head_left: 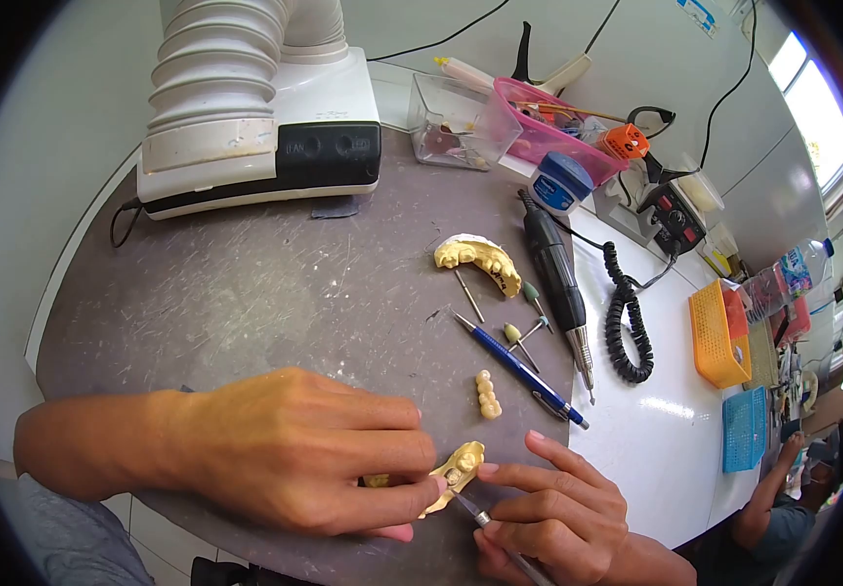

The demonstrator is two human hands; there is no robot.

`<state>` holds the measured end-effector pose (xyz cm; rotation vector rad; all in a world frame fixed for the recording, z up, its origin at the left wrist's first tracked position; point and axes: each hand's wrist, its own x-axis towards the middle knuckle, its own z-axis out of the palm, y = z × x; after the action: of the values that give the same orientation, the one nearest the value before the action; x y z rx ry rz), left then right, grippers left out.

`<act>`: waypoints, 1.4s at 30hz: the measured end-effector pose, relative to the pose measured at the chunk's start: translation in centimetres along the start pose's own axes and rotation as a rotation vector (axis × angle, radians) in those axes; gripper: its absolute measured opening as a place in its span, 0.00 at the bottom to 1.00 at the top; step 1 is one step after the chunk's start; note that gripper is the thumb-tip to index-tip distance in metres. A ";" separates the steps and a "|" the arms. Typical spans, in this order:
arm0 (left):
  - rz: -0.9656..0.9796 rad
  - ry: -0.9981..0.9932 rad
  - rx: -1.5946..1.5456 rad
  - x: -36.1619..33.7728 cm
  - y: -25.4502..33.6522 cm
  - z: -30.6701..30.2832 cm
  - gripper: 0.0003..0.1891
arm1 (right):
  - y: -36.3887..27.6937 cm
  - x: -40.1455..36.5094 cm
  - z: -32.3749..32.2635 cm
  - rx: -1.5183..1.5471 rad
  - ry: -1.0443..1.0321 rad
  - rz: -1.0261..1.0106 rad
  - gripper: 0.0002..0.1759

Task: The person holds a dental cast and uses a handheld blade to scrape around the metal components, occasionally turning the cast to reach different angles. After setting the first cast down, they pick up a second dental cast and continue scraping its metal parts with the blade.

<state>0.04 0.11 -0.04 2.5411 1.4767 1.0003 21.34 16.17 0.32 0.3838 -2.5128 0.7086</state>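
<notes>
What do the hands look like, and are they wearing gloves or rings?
No gloves: the left hand and right hand are bare, with no rings or watch that I can see. No sleeve covers the forearms in view.

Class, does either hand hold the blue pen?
No, the blue pen lies on the dark tabletop, apart from the left hand and the right hand.
</notes>
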 end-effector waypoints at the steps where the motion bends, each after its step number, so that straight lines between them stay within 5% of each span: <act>1: 0.000 0.000 0.001 0.0 0.0 0.0 0.17 | 0.0 0.0 0.0 0.002 -0.003 -0.001 0.10; 14: 0.000 -0.010 -0.016 -0.1 -0.1 -0.1 0.16 | -0.1 0.0 -0.3 0.036 -0.023 0.006 0.11; 16: -0.003 -0.012 -0.019 -0.1 0.0 -0.1 0.16 | -0.5 -0.3 -0.6 -0.020 -0.135 0.213 0.13; 23: 0.001 -0.013 -0.013 -0.1 -0.1 -0.2 0.15 | -0.6 -0.4 -0.6 -0.011 -0.129 0.224 0.13; 28: 0.001 -0.018 -0.023 0.0 -0.1 -0.1 0.15 | 0.4 -0.3 -0.3 0.032 -0.014 0.022 0.11; 42: 0.002 -0.022 -0.024 0.0 -0.1 -0.1 0.16 | -0.2 -0.1 0.0 -0.020 -0.025 -0.009 0.10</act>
<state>-0.11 0.09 0.03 2.5296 1.4484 0.9808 21.50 16.05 0.38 0.3985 -2.5380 0.6782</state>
